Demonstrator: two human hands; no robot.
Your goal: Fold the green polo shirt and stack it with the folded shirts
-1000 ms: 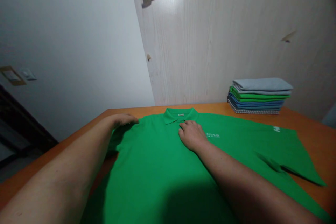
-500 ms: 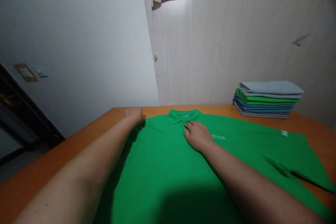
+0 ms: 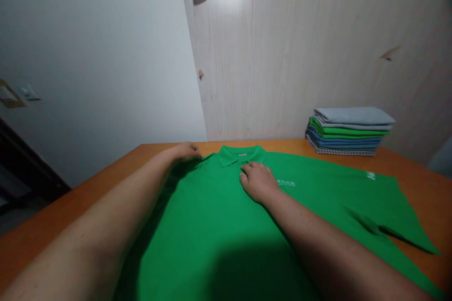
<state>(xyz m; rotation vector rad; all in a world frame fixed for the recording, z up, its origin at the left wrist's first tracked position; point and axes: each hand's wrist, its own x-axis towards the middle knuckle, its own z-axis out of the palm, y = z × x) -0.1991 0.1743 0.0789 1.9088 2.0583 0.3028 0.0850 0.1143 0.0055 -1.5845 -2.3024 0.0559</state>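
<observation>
Left grip (image 3: 190, 151) on green shirt (image 3: 187, 225), orange-brown tabletop (image 3: 423, 190), pale walls (image 3: 106, 47).

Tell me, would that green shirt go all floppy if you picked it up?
Probably floppy: the green shirt creases softly beside one sleeve. It's probably light, since it looks like thin cloth. Pushed, it would likely wrinkle, not roll, being spread across the table.
</observation>
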